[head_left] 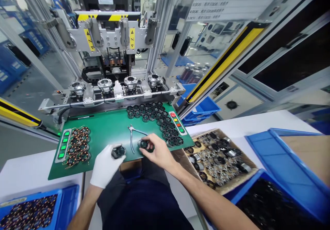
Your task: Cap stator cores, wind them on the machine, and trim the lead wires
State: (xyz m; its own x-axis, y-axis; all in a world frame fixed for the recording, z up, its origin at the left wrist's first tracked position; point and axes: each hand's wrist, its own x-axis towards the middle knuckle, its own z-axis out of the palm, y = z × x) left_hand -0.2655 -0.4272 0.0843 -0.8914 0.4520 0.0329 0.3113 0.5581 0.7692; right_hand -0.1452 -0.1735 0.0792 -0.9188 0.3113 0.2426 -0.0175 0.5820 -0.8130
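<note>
Rings of dark metal and black plastic, short and round, sit in both hands above the near edge of a flat green work mat [103, 134]. The white-gloved left hand [105, 164] curls thumb and fingers around one dark ring [118, 151]; the bare right hand [157, 150] pinches another dark ring [142, 144] between thumb and fingers. The two rings stand apart.

Blue-handled metal cutters [131, 137] lie spread on the mat just beyond — one handle runs toward the right hand, though whether they touch I cannot tell. Along the mat's far and right side stands a crowd of similar black-and-grey rings [152, 112], beside a silver panel with coloured buttons [177, 123]. Copper-wound rings [78, 146] are grouped on the left, next to a silver panel with green buttons [63, 145]. Four round silver metal fixtures [130, 82] line the machine behind.
</note>
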